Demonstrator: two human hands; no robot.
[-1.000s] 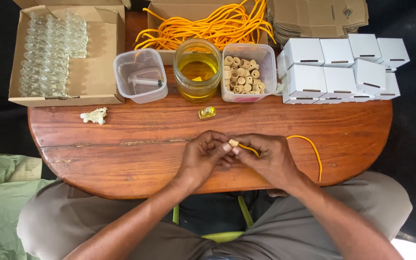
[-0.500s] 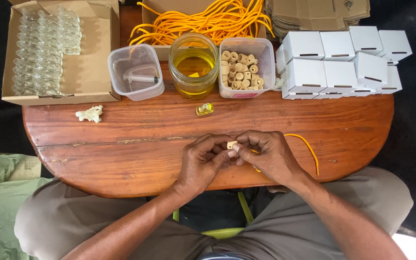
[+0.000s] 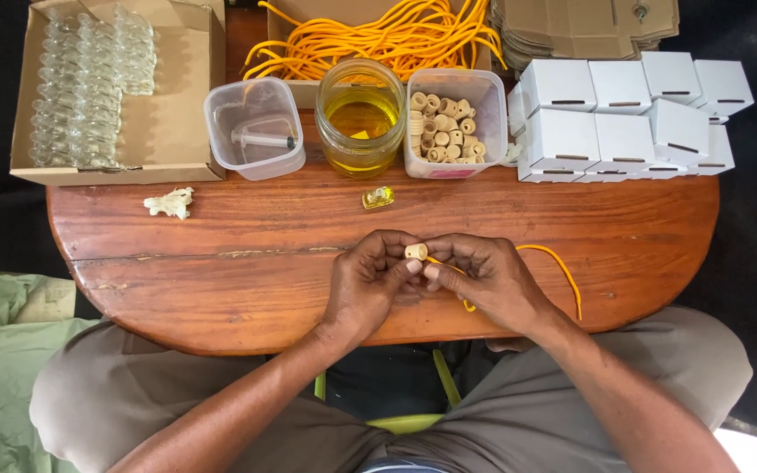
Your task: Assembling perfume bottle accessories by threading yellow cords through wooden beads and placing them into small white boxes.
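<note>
I see my left hand (image 3: 368,282) and right hand (image 3: 491,282) meeting over the near middle of the wooden table (image 3: 221,263), fingertips pinched together on a small pale cork bead (image 3: 415,251). The bead sits right between the two hands, at the top of the gap where the fingers meet, about equally close to each; which hand bears more of the grip I cannot tell. An orange cord (image 3: 562,267) runs from the bead under the right hand's fingers, then arcs out to the right and curves back toward the table's near edge, so its length lies mostly left to right and the slack is all on the right hand's side. Just beyond the hands lies a tiny yellow-filled glass bottle (image 3: 378,197) on its side. Behind it stand, from left to right, a clear plastic tub (image 3: 254,129) holding a syringe, a glass jar of yellow liquid (image 3: 360,118), and a square tub of more cork beads (image 3: 446,127). A bundle of orange cords (image 3: 378,39) lies behind those. Far left, an open cardboard box (image 3: 177,88) holds rows of clear glass bottles; far right, small white boxes (image 3: 624,118) are stacked together, with flat brown cartons (image 3: 584,22) beyond.
</note>
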